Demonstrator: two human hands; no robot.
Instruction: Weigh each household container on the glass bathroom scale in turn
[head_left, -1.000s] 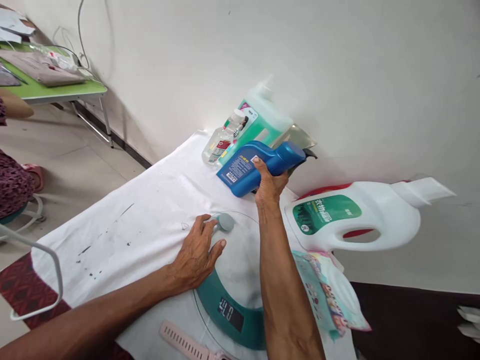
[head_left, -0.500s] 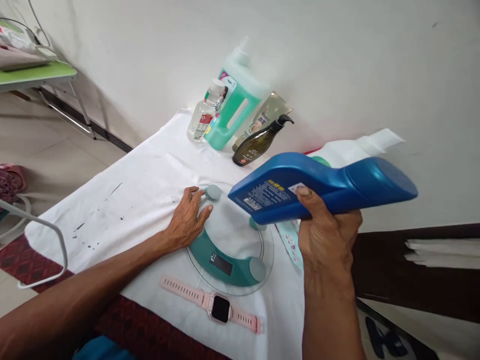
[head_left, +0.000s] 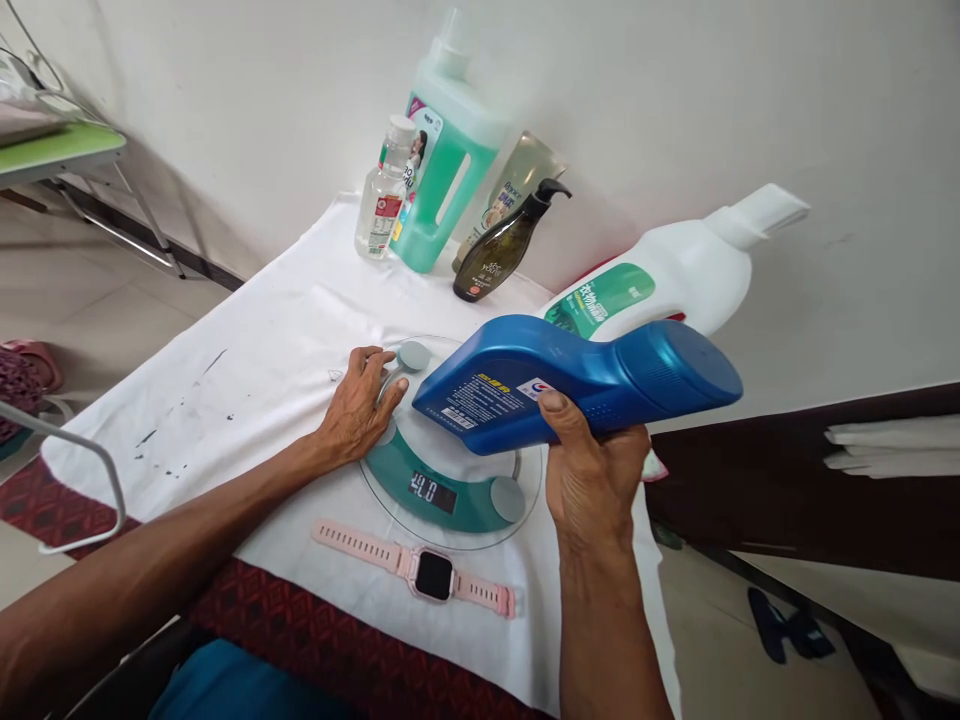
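Note:
My right hand [head_left: 592, 470] is closed around a blue plastic bottle [head_left: 577, 380], holding it on its side in the air above a round glass scale [head_left: 450, 480] with a teal base. The scale's display reads 40.0. My left hand [head_left: 360, 405] rests flat on the scale's left rim, fingers apart, near a grey corner pad. A pink smartwatch [head_left: 420, 572] lies flat on the white cloth [head_left: 247, 370] in front of the scale.
Against the wall stand a clear small bottle [head_left: 382, 200], a tall green detergent jug [head_left: 442, 150], a pouch [head_left: 517, 175] and a dark pump bottle [head_left: 502, 250]. A white jug [head_left: 675, 270] lies on its side. A green table [head_left: 60, 150] stands far left.
My right hand lifted the blue bottle from the back row and brought it toward me, over the scale. The camera view has pulled back; my left hand stayed on the scale.

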